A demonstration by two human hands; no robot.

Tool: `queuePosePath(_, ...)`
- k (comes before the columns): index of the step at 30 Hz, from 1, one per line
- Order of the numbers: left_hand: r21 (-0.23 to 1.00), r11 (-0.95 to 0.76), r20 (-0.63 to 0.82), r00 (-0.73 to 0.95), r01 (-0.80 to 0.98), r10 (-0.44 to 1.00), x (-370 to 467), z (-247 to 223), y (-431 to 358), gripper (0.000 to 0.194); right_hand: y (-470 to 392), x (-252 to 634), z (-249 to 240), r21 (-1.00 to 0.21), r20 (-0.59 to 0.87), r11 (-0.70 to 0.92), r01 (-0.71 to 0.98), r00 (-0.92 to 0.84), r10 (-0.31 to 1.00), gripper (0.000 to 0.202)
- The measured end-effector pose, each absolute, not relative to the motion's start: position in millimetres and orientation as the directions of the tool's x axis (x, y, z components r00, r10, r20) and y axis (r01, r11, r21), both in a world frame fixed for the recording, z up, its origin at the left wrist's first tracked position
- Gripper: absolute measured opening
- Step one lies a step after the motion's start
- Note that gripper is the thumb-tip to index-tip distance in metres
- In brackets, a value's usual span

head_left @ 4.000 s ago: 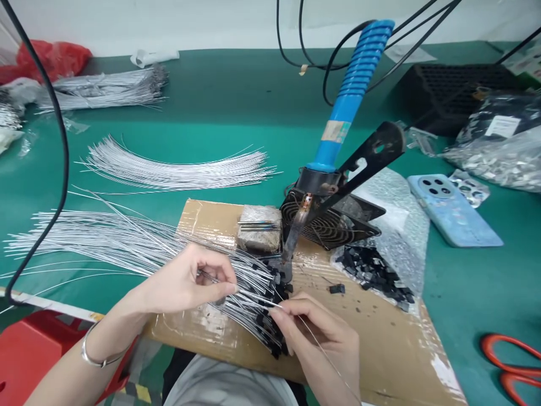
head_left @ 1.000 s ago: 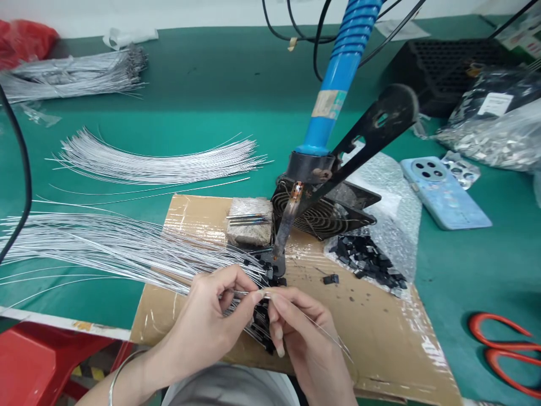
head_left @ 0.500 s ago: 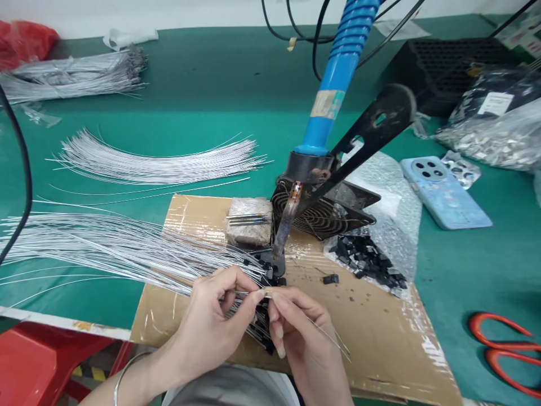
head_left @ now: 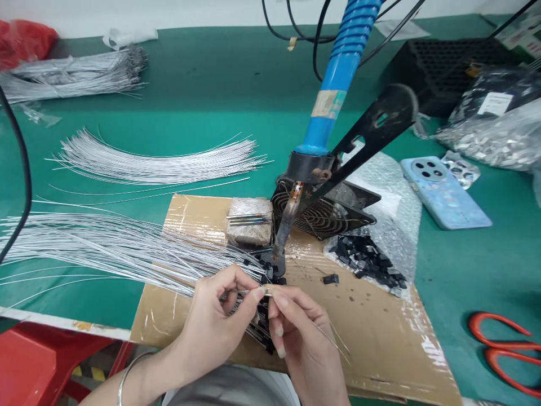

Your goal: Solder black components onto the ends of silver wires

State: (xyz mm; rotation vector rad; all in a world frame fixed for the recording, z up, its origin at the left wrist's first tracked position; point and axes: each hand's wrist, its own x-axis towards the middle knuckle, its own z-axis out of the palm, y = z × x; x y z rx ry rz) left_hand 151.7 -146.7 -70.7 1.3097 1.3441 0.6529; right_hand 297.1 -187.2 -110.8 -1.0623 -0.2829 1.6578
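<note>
My left hand [head_left: 220, 321] pinches a thin silvery wire between thumb and forefinger. Fingertips nearly touching it, my right hand [head_left: 302, 327] is closed on thin wires [head_left: 338, 341] whose ends stick out to the lower right. Both hands are over a cardboard sheet [head_left: 380, 349]. Under and behind them lies a long bundle of white wires [head_left: 114, 242] with black pieces [head_left: 267, 273] at its right end. The exact joint between the fingertips is too small to make out. A soldering iron [head_left: 289, 220] in a black holder points down just behind the hands.
A wrapped block [head_left: 250, 223] and a round fan grille [head_left: 319, 211] stand behind the hands. To the right are black caps [head_left: 367, 262] on bubble wrap, a blue phone [head_left: 452, 194] and red-handled scissors [head_left: 507, 349]. Another wire bundle [head_left: 160, 163] lies at the back left.
My right hand has shifted very slightly, and the wire ends past it have moved a little to the left. My left hand stays almost in place.
</note>
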Motion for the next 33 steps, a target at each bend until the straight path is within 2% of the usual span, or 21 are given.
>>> queuePosePath(6, 0.906, 0.284, -0.348, 0.167, 0.315, 0.923, 151, -69, -141, 0.024, -185, 295, -96, -0.688, -0.505, -0.352, -0.634, 0.07, 0.86, 0.032)
queuePosePath(15, 0.927, 0.219, -0.281, 0.176, 0.306, 0.943, 151, -67, -143, 0.02, -186, 291, -92, -0.78, -0.501, -0.352, -0.518, 0.177, 0.847, 0.024)
queuePosePath(25, 0.935, 0.087, -0.159, 0.188, 0.344, 0.969, 151, -67, -144, 0.018, -185, 290, -90, -0.767, -0.504, -0.339, -0.545, 0.184, 0.844, 0.027)
queuePosePath(33, 0.924, 0.05, -0.126, 0.176, 0.38, 0.976, 155, -69, -145, 0.018, -183, 288, -86, -0.741, -0.518, -0.324, -0.588, 0.195, 0.833, 0.028)
